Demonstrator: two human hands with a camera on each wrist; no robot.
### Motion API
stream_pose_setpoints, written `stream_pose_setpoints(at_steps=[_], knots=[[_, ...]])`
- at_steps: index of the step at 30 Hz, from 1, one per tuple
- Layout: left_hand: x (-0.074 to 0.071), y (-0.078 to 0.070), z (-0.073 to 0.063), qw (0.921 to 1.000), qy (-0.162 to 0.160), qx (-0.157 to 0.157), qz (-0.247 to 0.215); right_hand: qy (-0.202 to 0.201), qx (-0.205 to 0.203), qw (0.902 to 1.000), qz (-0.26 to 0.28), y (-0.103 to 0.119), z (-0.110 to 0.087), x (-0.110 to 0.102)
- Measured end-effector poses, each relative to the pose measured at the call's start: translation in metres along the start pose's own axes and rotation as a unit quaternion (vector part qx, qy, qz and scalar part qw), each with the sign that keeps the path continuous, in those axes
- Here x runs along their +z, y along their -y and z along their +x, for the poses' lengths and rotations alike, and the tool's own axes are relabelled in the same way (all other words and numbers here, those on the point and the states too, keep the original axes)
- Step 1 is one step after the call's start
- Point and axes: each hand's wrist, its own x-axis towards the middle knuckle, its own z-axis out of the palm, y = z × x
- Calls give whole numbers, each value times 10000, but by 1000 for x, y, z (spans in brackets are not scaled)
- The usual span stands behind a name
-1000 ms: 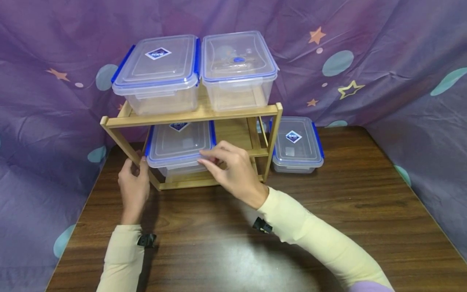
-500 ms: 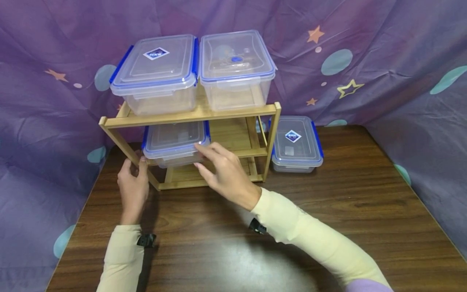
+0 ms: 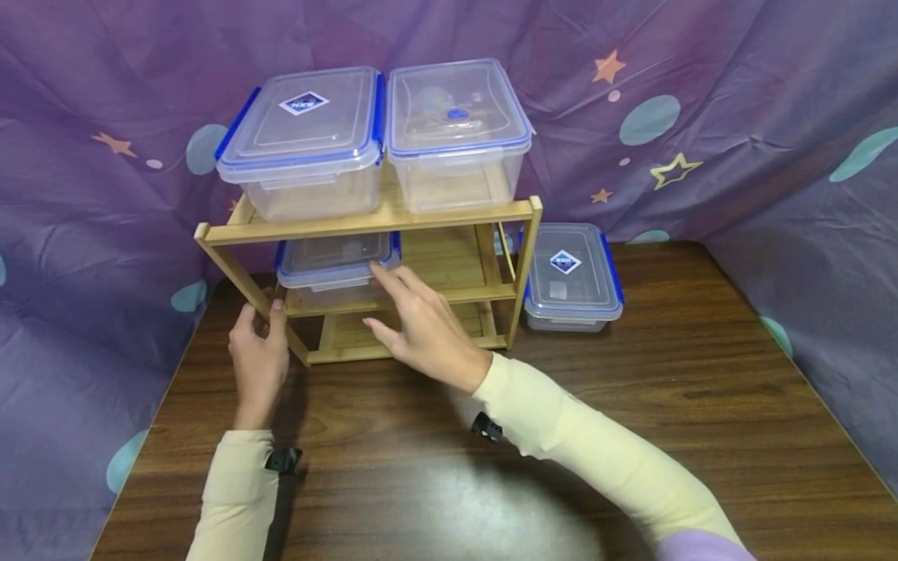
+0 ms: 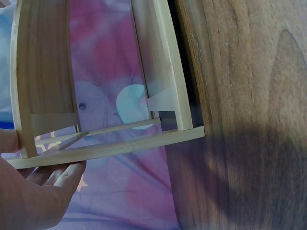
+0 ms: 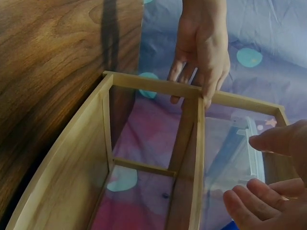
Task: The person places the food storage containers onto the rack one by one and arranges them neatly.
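Observation:
A wooden rack (image 3: 379,223) with stacked shelves stands on the table. My left hand (image 3: 259,362) grips its left side post, thumb in front and fingers behind, as the left wrist view shows on the wooden frame (image 4: 120,147). On the middle shelf, at the left, sits a clear lidded food container (image 3: 333,259) with blue edges. My right hand (image 3: 428,331) touches the front of that container with extended fingers, its thumb apart and lower. In the right wrist view the container (image 5: 235,158) shows through the frame beside my right hand (image 5: 288,211).
Two larger clear food containers, one with a logo sticker (image 3: 302,128) and one with a blue button (image 3: 459,132), stand on the top shelf. A flatter container (image 3: 571,280) lies on the table (image 3: 673,374) right of the rack. A patterned purple cloth (image 3: 701,101) hangs behind.
The container on the middle shelf has slid back, deeper into the rack. My right hand has followed it forward and left, its fingers straightening. My left hand has stayed on the post.

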Motion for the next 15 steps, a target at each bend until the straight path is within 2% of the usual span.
stream_pose_setpoints(at_steps=[9,15], knots=[[0,0,0,10000,-43,-3,56,376,310,9988,67,3,5,2],[-1,0,2,9999,-37,107,52,516,332,9980,170,6,-1,-4]])
